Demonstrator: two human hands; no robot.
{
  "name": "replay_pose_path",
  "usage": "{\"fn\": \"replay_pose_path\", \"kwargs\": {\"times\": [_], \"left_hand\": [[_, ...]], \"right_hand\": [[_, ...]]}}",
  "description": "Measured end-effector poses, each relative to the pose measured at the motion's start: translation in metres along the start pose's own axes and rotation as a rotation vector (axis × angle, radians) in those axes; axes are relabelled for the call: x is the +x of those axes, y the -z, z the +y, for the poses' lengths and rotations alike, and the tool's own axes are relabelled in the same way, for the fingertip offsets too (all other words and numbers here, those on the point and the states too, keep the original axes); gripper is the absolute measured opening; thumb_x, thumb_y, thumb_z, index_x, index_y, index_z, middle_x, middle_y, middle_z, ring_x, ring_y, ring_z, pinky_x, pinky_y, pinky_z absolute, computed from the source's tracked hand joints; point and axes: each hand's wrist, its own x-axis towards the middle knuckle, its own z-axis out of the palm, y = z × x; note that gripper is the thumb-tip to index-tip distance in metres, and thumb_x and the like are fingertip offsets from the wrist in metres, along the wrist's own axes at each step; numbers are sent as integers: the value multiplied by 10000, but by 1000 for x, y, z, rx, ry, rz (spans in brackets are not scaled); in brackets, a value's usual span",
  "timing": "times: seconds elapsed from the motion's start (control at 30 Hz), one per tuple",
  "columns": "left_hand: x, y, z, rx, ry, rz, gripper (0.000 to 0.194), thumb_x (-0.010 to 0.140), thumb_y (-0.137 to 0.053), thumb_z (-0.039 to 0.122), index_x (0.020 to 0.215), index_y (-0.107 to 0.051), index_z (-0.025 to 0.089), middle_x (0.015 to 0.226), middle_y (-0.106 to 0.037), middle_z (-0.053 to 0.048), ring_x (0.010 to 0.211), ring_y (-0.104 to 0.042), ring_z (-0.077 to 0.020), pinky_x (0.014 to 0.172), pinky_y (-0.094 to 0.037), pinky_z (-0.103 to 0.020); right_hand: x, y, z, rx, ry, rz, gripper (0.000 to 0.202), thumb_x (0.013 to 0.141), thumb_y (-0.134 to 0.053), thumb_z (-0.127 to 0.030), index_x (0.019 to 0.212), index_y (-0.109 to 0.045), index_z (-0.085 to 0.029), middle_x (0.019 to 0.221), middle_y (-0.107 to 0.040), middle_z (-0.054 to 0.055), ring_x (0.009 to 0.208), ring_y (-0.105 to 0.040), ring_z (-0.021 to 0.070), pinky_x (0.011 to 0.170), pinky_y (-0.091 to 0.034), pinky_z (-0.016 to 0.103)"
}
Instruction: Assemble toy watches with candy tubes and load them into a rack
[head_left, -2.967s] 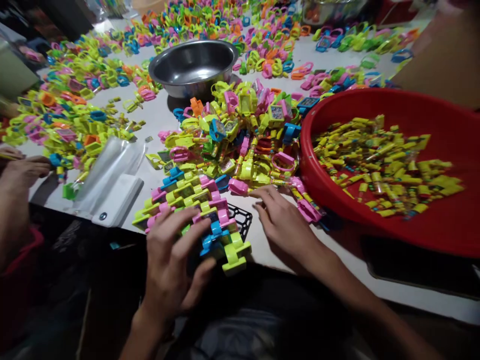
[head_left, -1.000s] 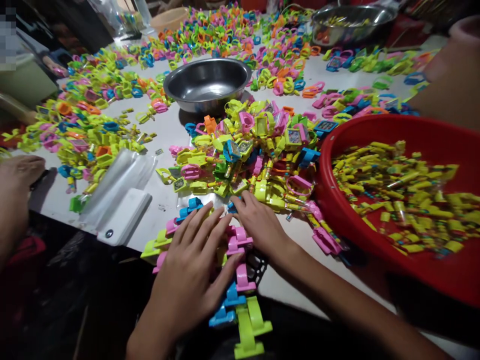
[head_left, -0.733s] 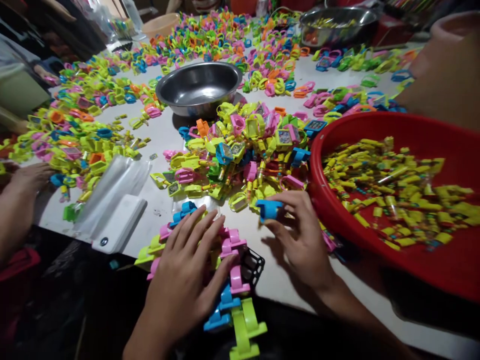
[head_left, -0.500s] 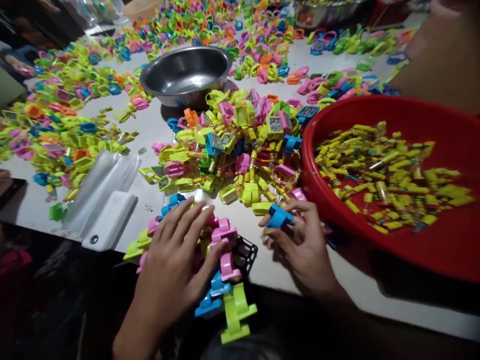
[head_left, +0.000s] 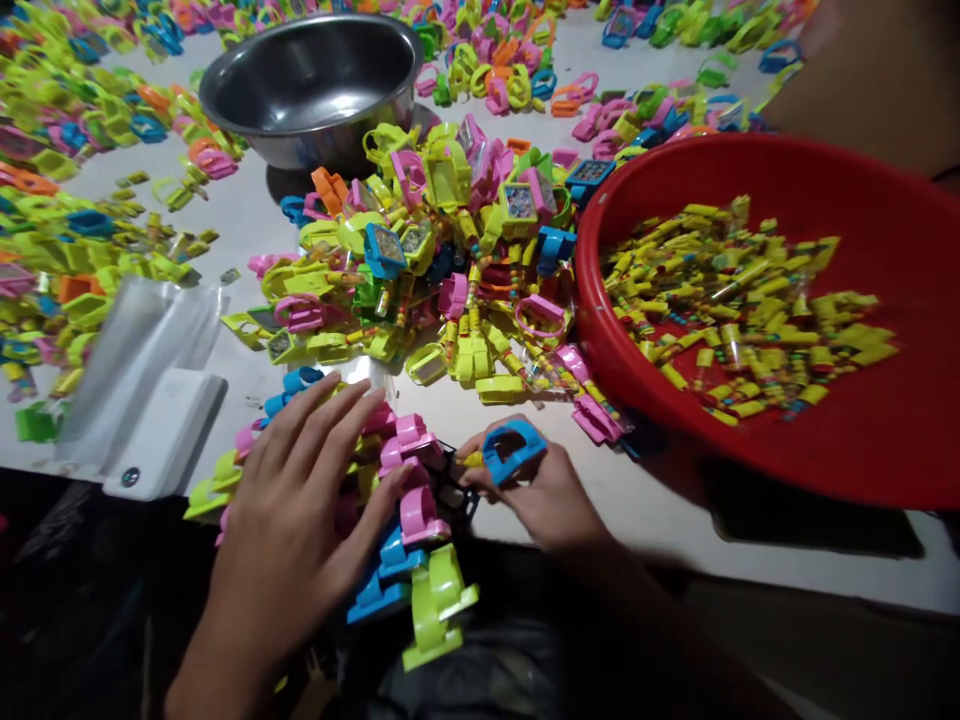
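Observation:
My left hand (head_left: 300, 510) lies with fingers stretched over a cluster of plastic toy watches: pink ones (head_left: 421, 512), blue ones (head_left: 382, 590) and a yellow-green one (head_left: 435, 605) at the front. Beside them, a black lattice frame (head_left: 461, 500) shows partly at the table edge; how it joins the watches is hidden. My right hand (head_left: 559, 500) pinches a blue toy watch (head_left: 534, 446) close to that frame. A small yellow piece (head_left: 472, 460) pokes out at its fingertips. Behind both hands rises a heap of mixed toy watches (head_left: 442, 185) and small yellow tubes.
At right stands a red basin (head_left: 862, 165) holding many yellow tubes (head_left: 750, 310). A steel bowl (head_left: 322, 140) sits behind the heap. Clear plastic bags (head_left: 142, 350) and a white power-bank-like block (head_left: 166, 430) lie at left. A dark flat object (head_left: 817, 515) lies under the basin's front.
My right hand has moved left with the blue toy watch, up to the black frame, and the watch has turned. My left hand stays on the cluster. The view has shifted and tilted down.

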Motion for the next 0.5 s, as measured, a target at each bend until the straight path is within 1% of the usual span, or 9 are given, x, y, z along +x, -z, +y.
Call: {"fn": "replay_pose_path", "kwargs": {"times": [0.07, 0.13, 0.27, 0.37, 0.43, 0.5], "left_hand": [[1, -1, 1, 4, 1, -3, 525, 1049, -573, 396, 1547, -479, 256, 1549, -571, -86, 1520, -435, -329, 1257, -339, -503], [1, -1, 1, 6, 7, -7, 527, 1047, -581, 396, 1544, -480, 252, 1546, -575, -85, 1519, -438, -324, 1258, -337, -500], [-1, 0, 3, 14, 5, -9, 555, 1040, -599, 390, 1550, -475, 209, 1559, -566, -99, 1532, -419, -316, 1275, -325, -488], [-3, 1, 4, 23, -2, -7, 567, 1041, -604, 372, 1558, -466, 183, 1575, -552, -108, 1547, -396, -312, 1293, -311, -490], [-3, 1, 6, 31, -6, -8, 562, 1048, -595, 359, 1558, -462, 166, 1576, -550, -117, 1550, -388, -311, 1297, -307, -498], [-3, 1, 7, 35, -4, -11, 553, 1053, -589, 354, 1553, -466, 153, 1569, -553, -124, 1549, -386, -311, 1295, -309, -502]], "right_hand": [[-1, -9, 2, -29, 40, -58, 191, 911, -669, -196, 1094, -673, -250, 910, -759, 27, 788, -730, 216, 664, -585, 288], [0, -11, 3, -74, 98, -104, 171, 905, -624, -155, 1047, -669, -238, 915, -752, 36, 832, -728, 225, 713, -588, 303], [6, -2, -3, -186, 271, -200, 203, 825, -526, -75, 942, -622, -210, 950, -711, 79, 900, -683, 250, 802, -567, 354], [11, 0, -6, -285, 380, -258, 204, 778, -480, -59, 886, -567, -209, 900, -661, 98, 863, -623, 269, 770, -542, 388], [13, -4, -6, -348, 431, -299, 205, 788, -465, -63, 900, -564, -203, 900, -653, 114, 852, -598, 282, 775, -545, 418], [15, -10, -5, -400, 477, -347, 216, 813, -468, -76, 954, -594, -182, 954, -675, 144, 891, -604, 299, 833, -563, 459]]}}
